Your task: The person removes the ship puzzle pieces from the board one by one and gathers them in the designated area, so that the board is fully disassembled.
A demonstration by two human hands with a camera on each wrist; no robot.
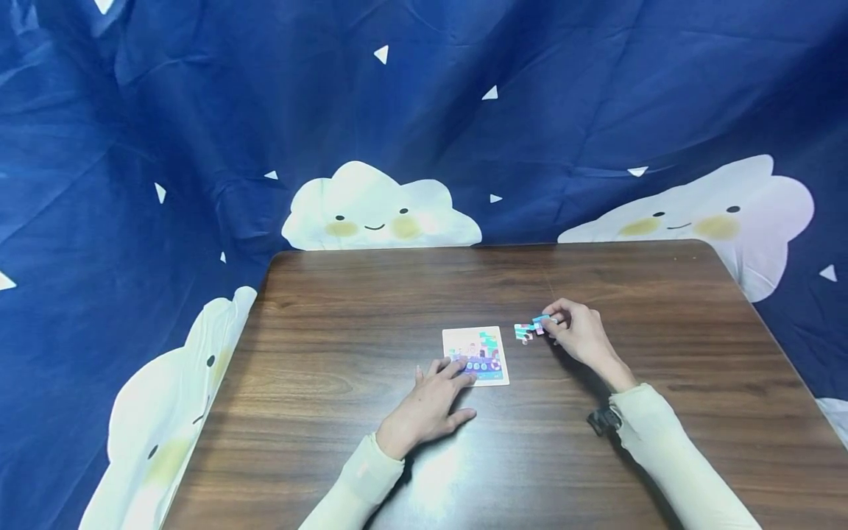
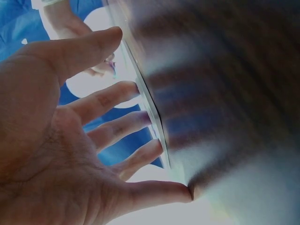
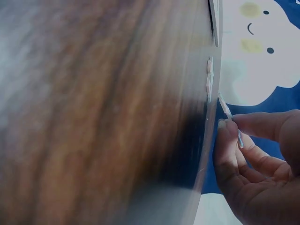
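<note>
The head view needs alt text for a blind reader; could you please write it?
A person's right-hand grip holds a puzzle piece near another piece on a wooden table, while the left hand touches a puzzle board.

Room lies beyond board (image 1: 482, 353) (left hand (image 1: 426, 405) blocks nearside).

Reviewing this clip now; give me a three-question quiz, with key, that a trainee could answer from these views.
1. What does the right hand pinch?
2. True or false: the left hand touches the puzzle board.
3. Fill in: in the head view, a loose piece lies on the table between the board and the ___ hand.

Key:
1. A puzzle piece.
2. True.
3. right
</note>
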